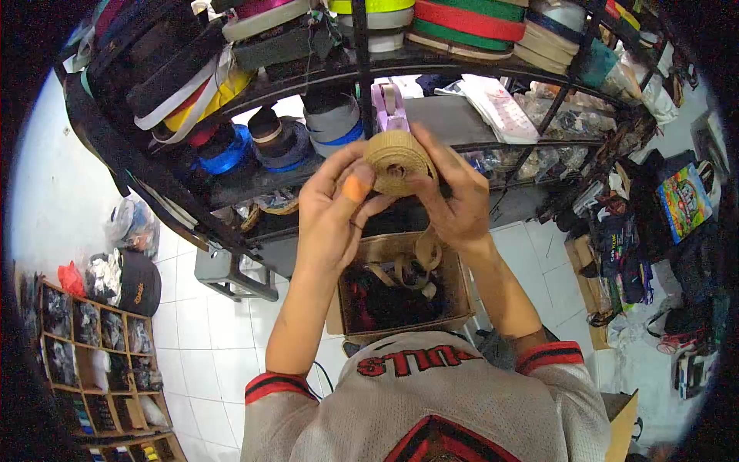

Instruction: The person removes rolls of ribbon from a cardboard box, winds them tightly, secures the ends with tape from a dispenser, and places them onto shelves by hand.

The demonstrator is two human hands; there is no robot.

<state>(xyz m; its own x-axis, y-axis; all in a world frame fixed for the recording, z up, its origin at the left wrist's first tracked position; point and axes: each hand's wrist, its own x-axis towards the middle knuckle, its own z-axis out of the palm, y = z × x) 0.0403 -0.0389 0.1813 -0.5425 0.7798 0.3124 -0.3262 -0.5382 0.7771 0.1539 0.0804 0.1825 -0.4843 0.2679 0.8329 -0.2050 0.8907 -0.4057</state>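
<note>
Between my two hands is a coiled roll of tan webbing strap (399,144), held up in front of the shelf. My left hand (335,194) grips its left side, with something orange on the thumb. On the right side of the roll, the fingers and thumb of my right hand (459,192) are closed around it. A loose tan strap (428,250) hangs below my right hand into an open cardboard box (459,296), where more tan strap lies over dark material. Just behind the roll stands a purple tape dispenser (390,108).
A black shelf rack (454,65) holds several rolls of coloured strap. Below at left are a grey stool (231,271) and a wooden compartment cabinet (104,308) with small packets. Bags and packaged goods (623,246) are piled on the right.
</note>
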